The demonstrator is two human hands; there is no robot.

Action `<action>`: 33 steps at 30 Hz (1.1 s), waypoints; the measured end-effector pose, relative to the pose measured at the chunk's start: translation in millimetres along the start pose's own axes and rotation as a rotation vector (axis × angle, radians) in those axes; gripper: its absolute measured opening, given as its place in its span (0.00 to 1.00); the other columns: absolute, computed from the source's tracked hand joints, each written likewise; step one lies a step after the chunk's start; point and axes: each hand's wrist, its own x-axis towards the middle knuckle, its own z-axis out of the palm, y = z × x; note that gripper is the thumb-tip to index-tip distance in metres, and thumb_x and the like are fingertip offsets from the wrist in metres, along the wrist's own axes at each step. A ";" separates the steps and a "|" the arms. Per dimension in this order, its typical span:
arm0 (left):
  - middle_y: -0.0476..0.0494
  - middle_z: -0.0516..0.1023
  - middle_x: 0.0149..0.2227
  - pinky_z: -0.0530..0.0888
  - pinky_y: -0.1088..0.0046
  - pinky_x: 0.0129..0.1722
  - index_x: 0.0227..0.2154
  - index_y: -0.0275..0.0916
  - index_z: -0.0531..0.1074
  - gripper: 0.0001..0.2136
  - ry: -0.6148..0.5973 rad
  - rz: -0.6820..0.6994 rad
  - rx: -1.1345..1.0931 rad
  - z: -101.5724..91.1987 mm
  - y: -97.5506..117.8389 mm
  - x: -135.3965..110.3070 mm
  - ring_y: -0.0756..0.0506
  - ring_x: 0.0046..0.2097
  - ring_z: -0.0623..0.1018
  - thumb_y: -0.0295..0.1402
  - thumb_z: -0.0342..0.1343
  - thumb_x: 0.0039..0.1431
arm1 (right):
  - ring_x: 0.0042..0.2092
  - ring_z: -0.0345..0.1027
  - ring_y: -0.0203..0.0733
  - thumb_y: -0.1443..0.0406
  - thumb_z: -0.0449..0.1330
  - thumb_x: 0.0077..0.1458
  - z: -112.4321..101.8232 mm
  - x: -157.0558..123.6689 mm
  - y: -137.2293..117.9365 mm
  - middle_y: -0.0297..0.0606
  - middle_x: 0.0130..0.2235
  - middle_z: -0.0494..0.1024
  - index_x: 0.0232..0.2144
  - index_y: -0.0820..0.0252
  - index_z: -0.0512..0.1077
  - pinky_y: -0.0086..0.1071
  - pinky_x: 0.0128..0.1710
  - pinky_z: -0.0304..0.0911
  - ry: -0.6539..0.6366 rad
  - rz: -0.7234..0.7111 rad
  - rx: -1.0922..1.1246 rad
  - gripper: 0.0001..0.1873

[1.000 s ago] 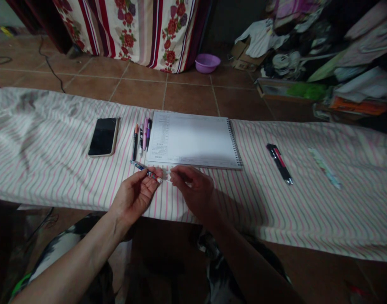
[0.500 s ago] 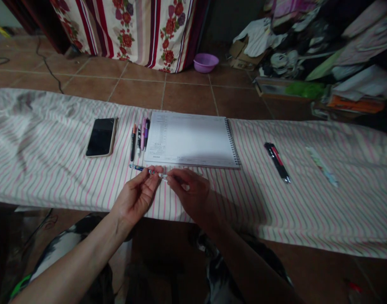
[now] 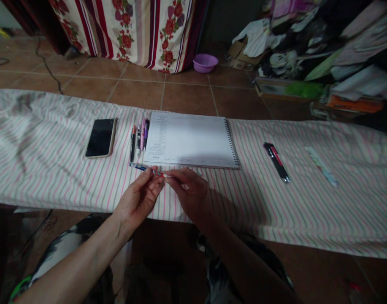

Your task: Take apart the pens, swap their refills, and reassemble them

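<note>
A slim patterned pen (image 3: 138,167), dark blue with red and white near its right end, lies level between my hands in front of the notebook. My left hand (image 3: 145,188) grips its middle between thumb and fingers. At the right end, my right hand (image 3: 188,185) pinches the tip, which its fingers partly hide. Just beyond sits a spiral notebook (image 3: 193,139) with a mostly blank page. Several pens stand side by side at its left edge, among them a black and orange pen (image 3: 133,143) and a pink pen (image 3: 143,134).
A phone (image 3: 100,138) lies left of the pens on the striped cloth (image 3: 54,169). To the right are a black and red pen (image 3: 277,163) and a pale pen (image 3: 321,166). A purple basin (image 3: 205,63) stands on the tiled floor beyond, near a cluttered heap.
The pen has turned slightly in my fingers, and more red shows near its right end. My hands have barely shifted and both keep their grip.
</note>
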 end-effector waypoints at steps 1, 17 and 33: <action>0.41 0.76 0.29 0.78 0.75 0.33 0.32 0.30 0.71 0.08 0.003 0.003 0.006 -0.2 -0.2 -0.2 0.51 0.30 0.77 0.23 0.46 0.60 | 0.35 0.72 0.37 0.67 0.58 0.53 0.2 0.1 -0.2 0.35 0.32 0.78 0.33 0.56 0.74 0.30 0.36 0.68 0.004 0.004 0.004 0.05; 0.38 0.76 0.31 0.77 0.77 0.36 0.30 0.27 0.70 0.08 0.105 -0.019 -0.004 2.6 -1.4 -1.2 0.50 0.32 0.78 0.17 0.46 0.57 | 0.37 0.73 0.37 0.67 0.56 0.56 -0.3 -0.5 -1.5 0.38 0.36 0.79 0.41 0.58 0.72 0.30 0.39 0.69 -0.011 -0.058 -0.024 0.10; 0.38 0.74 0.30 0.77 0.81 0.30 0.30 0.26 0.69 0.08 0.159 0.002 -0.018 7.2 7.7 -5.8 0.52 0.30 0.76 0.19 0.45 0.59 | 0.32 0.70 0.36 0.66 0.57 0.55 -18.9 4.5 13.1 0.36 0.32 0.76 0.37 0.61 0.72 0.29 0.34 0.66 0.006 0.058 -0.161 0.07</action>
